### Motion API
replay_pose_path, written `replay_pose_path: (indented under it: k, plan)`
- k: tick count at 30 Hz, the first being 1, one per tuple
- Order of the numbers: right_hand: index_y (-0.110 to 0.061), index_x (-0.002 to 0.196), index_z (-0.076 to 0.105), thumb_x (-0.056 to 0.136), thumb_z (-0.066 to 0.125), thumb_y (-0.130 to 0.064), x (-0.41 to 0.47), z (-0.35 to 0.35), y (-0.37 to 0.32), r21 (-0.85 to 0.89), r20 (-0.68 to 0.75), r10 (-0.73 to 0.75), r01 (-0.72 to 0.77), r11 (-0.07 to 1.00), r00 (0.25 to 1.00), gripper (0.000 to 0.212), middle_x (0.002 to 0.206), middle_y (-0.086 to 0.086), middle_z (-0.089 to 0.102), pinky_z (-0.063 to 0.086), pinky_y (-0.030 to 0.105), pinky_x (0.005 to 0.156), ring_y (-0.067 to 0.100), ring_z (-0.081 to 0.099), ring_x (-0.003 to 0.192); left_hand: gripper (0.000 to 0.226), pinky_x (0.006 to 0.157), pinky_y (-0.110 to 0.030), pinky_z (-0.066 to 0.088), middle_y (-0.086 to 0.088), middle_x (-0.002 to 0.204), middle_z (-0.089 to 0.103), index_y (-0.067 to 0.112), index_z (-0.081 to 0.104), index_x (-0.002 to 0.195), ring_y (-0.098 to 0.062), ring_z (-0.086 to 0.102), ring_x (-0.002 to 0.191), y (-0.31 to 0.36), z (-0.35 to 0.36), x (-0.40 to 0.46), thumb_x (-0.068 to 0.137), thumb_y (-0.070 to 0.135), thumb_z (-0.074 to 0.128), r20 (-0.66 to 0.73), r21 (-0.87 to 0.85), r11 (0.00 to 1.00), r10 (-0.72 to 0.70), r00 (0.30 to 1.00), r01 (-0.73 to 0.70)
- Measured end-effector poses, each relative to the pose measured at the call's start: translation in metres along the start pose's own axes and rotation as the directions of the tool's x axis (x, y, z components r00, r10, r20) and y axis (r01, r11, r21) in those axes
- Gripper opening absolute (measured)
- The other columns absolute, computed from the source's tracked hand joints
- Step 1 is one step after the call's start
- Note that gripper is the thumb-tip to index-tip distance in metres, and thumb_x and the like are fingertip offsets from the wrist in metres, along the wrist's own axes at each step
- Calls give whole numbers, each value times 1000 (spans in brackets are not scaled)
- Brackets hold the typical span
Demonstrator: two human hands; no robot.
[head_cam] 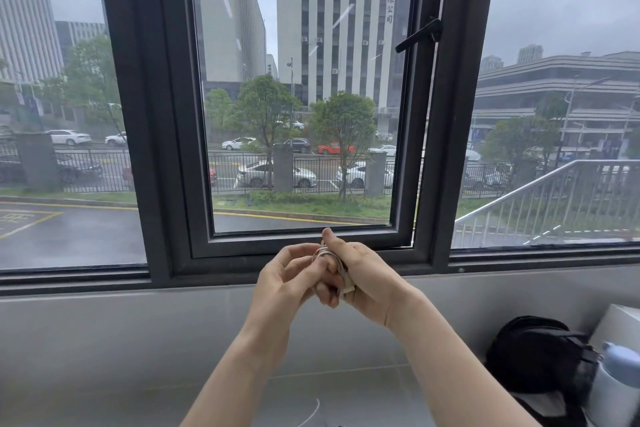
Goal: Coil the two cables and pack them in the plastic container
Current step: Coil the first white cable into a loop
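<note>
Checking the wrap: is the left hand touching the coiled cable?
Touching. The head view shows the left hand fingers against the coiled cable, which the right hand grips.

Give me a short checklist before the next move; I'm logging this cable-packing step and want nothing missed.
1. Coil held firmly: ok, right hand grips the white cable.
2. Left hand assisting: ok, its fingers touch the coil.
3. Coil finished: cannot tell, fingers hide most of it.
4. Second cable: cannot tell, only a white strand shows at the bottom edge.
5. Plastic container within reach: cannot tell, not in view.
</note>
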State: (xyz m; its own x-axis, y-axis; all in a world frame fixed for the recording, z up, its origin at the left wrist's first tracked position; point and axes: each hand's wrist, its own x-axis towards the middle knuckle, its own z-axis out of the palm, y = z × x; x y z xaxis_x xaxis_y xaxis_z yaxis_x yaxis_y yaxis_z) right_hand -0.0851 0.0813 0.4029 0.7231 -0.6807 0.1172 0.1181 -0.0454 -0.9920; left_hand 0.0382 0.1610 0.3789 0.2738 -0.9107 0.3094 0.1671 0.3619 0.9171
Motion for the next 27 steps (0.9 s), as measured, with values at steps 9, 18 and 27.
replay_pose_path:
  k: [9,18,27]
  plan:
    - [-10,64,66,96,62,-45,5,-9,10,-58,-19,71,-72,996,997,47,53,7,47,50,28,52,25,62,56,15,80,-47,62,-16,89,78,5,59,91,-32,74,74,-13,-7,2,87,5,73,-129,149,988,50,990,-30]
    - [1,120,55,87,70,-8,7,-21,24,10,122,-24,23,1000,992,37,92,12,70,51,43,85,22,67,77,17,86,-54,59,-10,86,78,16,65,82,-39,72,87,-21,-13,12,89,1,67,-297,299,954,86,951,7]
    - [2,114,60,97,57,4,10,-18,32,-45,-12,-32,31,999,999,17,91,14,69,60,40,77,21,70,81,26,90,-44,57,-12,97,78,10,64,82,-26,72,90,-18,-13,15,86,-15,62,-322,-25,999,-45,946,39]
